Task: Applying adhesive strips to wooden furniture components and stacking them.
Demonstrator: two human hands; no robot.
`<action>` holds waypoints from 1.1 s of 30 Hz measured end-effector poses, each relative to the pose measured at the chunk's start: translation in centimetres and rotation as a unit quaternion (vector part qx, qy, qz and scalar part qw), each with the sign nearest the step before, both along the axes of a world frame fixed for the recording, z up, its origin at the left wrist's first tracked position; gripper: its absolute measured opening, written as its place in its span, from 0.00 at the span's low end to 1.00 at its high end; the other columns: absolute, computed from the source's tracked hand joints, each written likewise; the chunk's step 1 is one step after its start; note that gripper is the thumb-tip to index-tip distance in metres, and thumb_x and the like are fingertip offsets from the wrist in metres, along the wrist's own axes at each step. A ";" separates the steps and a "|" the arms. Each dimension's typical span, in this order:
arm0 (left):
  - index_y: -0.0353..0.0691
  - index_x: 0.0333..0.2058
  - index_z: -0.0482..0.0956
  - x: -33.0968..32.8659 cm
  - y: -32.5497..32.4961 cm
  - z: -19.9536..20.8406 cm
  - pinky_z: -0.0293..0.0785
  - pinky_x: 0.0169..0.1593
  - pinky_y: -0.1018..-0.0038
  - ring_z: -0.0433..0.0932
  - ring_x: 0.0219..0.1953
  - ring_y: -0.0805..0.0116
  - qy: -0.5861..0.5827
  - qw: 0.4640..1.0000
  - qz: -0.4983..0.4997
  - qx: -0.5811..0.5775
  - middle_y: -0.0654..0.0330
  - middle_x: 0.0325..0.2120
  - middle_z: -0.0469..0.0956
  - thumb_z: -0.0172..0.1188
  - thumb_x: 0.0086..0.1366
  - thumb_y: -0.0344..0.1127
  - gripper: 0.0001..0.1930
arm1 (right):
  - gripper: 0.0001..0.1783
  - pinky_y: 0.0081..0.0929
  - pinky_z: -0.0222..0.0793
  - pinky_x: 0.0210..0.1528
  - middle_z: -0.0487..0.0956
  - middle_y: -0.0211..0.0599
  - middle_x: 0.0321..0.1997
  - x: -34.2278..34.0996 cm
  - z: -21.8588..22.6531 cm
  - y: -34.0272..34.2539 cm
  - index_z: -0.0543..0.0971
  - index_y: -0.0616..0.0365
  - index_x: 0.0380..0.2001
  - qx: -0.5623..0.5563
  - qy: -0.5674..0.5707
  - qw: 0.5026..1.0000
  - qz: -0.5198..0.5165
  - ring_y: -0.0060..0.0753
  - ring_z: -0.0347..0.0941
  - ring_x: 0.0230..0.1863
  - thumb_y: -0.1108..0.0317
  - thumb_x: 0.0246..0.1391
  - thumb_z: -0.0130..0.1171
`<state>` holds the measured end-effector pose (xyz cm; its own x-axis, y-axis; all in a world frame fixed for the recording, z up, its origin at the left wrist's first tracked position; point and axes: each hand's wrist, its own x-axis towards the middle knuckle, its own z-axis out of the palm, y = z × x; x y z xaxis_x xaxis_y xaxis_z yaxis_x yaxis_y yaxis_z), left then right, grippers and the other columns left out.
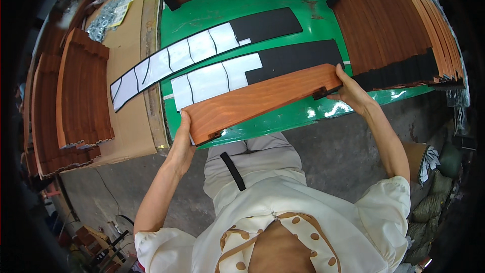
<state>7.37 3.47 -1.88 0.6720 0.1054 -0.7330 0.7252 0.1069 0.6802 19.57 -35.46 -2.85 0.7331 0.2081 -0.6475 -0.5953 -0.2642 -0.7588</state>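
Note:
A reddish-brown wooden board (262, 102) with a gently curved edge is held lengthwise between my two hands, over the near edge of the green table. My left hand (183, 144) grips its left end, thumb on top. At the far end my right hand (352, 90) clasps it, beside a small dark notch. Just beyond the board lies a dark strip (303, 58) with white pieces (209, 78) on its left part. Farther back rests a second dark strip (268, 25), likewise partly covered with white pieces (177, 53).
The green tabletop (237, 131) meets a cardboard-covered surface (132, 121) at left. Stacked brown boards (83, 91) stand there, near small metal parts in plastic (103, 23). Another tall stack of brown boards (394, 25) rises at right. Sacks (429, 205) lie on the floor at right.

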 end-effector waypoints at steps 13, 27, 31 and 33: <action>0.38 0.61 0.58 -2.6 2.6 -1.2 0.58 0.61 0.65 0.64 0.58 0.62 -0.075 0.993 0.042 -0.080 0.53 0.54 0.66 0.65 0.55 0.47 0.39 | 0.31 0.36 0.64 0.55 0.71 0.34 0.53 -2.0 -0.3 -2.8 0.67 0.58 0.56 0.087 0.053 0.995 0.005 0.30 0.66 0.56 0.55 0.51 0.61; 0.47 0.67 0.40 -3.7 6.0 -3.4 0.50 0.66 0.60 0.51 0.66 0.56 -0.344 0.933 -0.082 0.066 0.51 0.64 0.52 0.80 0.28 0.31 0.68 | 0.64 0.36 0.45 0.70 0.53 0.37 0.68 -2.3 -2.1 -2.3 0.55 0.48 0.62 0.041 -0.276 0.952 0.129 0.42 0.48 0.69 0.75 0.15 0.76; 0.43 0.67 0.35 -2.4 5.9 -7.3 0.45 0.68 0.60 0.44 0.68 0.51 -0.331 0.882 -0.238 0.235 0.46 0.66 0.44 0.80 0.30 0.35 0.70 | 0.69 0.37 0.44 0.71 0.50 0.40 0.69 -2.4 -4.4 -1.7 0.49 0.49 0.66 -0.169 -0.301 0.915 0.207 0.43 0.45 0.70 0.77 0.14 0.75; 0.43 0.66 0.32 -2.0 5.8 -7.2 0.44 0.69 0.60 0.42 0.68 0.50 -0.317 0.875 -0.259 0.258 0.46 0.66 0.41 0.80 0.31 0.36 0.71 | 0.72 0.38 0.44 0.72 0.48 0.41 0.70 -2.4 -4.9 -1.7 0.44 0.51 0.68 -0.213 -0.328 0.891 0.229 0.43 0.44 0.71 0.77 0.14 0.75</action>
